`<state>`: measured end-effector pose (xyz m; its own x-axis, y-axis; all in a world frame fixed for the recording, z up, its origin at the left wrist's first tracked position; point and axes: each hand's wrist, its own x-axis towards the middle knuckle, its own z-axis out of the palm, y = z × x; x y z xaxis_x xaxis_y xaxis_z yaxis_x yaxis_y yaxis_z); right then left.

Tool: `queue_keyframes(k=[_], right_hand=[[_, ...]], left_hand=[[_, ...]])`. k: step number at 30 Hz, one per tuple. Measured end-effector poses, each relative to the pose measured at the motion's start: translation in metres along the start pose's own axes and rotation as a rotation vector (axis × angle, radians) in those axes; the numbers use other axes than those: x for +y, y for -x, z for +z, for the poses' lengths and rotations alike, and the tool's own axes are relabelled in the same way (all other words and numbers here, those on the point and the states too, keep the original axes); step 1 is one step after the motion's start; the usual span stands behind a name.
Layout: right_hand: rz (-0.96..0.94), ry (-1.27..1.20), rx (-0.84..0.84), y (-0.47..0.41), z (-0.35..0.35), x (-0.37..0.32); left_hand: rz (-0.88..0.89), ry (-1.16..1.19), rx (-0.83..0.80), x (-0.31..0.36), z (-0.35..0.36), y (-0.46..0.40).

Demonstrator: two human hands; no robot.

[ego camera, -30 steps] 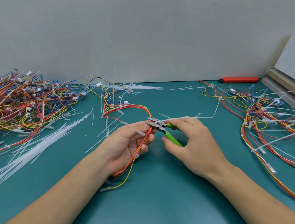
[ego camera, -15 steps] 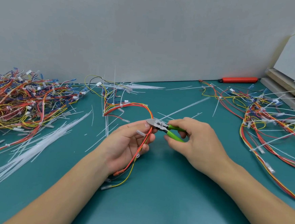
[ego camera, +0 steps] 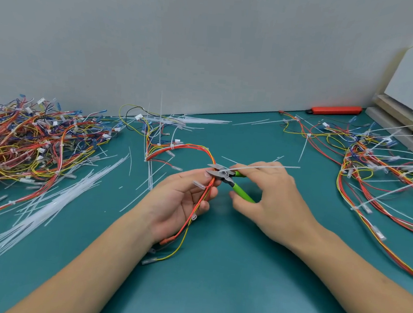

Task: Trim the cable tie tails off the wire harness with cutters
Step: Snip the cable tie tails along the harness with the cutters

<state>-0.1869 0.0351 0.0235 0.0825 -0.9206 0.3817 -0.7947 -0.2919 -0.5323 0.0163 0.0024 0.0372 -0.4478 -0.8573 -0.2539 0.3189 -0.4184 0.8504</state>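
A red, orange and yellow wire harness runs across the palm of my left hand, whose fingers curl round it. My right hand holds green-handled cutters, their grey jaws parted at the harness by my left fingertips. A white cable tie tail lies over the cutters and the back of my right hand, pointing right. The harness loops away to the far left on the teal table.
A tangled heap of harnesses lies at the left, with loose white cable ties in front of it. Several harnesses with long tie tails spread at the right. A red tool lies by the back wall, wooden boards at far right.
The cutter handles have spread and the jaws have parted. A white tie tail now lies across the cutters and my right hand, where half a second ago one lay on the table behind.
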Motion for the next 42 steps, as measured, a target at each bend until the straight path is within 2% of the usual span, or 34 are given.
queue_keyframes(k=[9,13,17,22,30,42], right_hand=[[-0.014,-0.055,-0.054,-0.001,-0.001,0.004],[0.027,-0.080,-0.002,-0.003,-0.006,0.005],[0.048,-0.114,-0.061,-0.001,-0.003,0.002],[0.035,-0.046,-0.034,0.000,-0.005,-0.002],[0.053,0.004,-0.087,0.000,0.000,-0.004],[0.098,0.009,0.015,-0.002,0.011,0.001]], left_hand=[[0.003,0.001,0.007,0.000,0.000,0.000],[0.009,-0.023,-0.007,0.000,0.001,0.000],[0.011,-0.035,0.002,-0.001,0.003,0.000],[0.008,-0.043,0.001,-0.001,0.003,0.001],[0.020,-0.054,0.000,-0.001,0.003,0.001],[0.030,-0.122,-0.009,-0.002,0.005,0.002]])
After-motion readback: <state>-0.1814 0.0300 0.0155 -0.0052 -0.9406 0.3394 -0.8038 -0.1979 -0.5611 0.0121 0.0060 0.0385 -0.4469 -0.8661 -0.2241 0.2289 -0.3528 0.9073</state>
